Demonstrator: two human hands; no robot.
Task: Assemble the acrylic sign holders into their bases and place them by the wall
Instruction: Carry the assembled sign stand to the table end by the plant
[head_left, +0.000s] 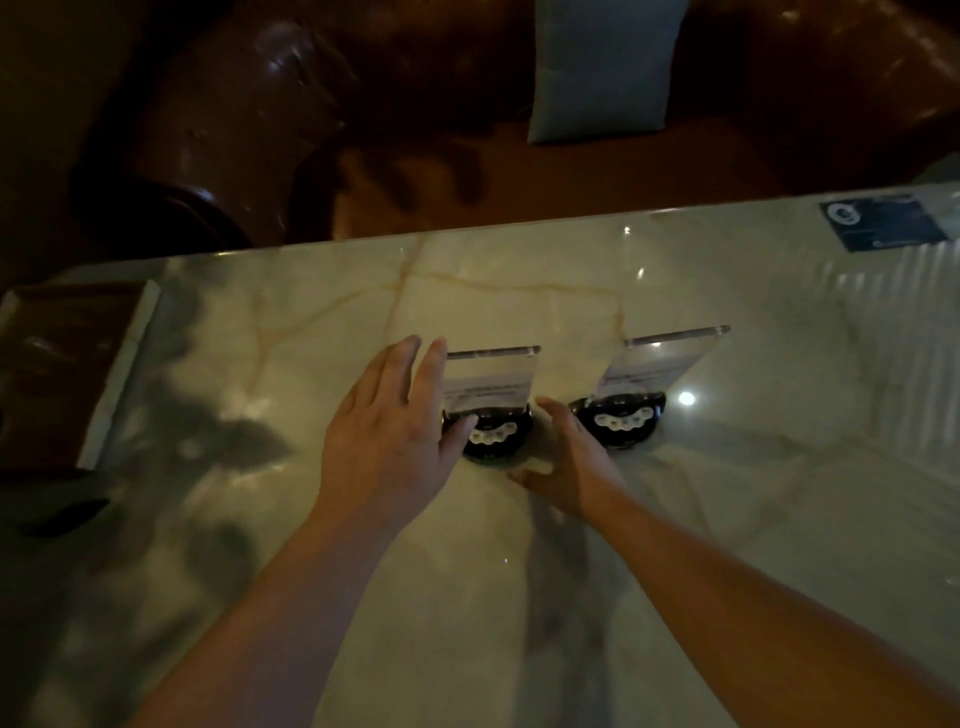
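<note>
Two bare forearms reach up from the near edge of the marble bench (311, 519). The left hand (387, 441) lies with its fingers spread flat against the left side of the nearer sign holder (491, 387); its thumb touches the holder's round black base (491, 434), and the grip is wide, not closed around anything. The right hand (563, 467) sits just right of that base with its fingers curved loosely toward it; its grip is also wide, and whether it touches the base I cannot tell. This clear acrylic panel stands upright in its base near the middle of the bench. A second sign holder (654, 366) stands just to the right in its own black base (621, 421), tilted back a little, apart from both hands. A dark blue card (883, 221) lies at the far right corner. A brown box (67, 374) rests at the left edge. Beyond the far edge sits a brown seat with a pale cushion (605, 67)
</note>
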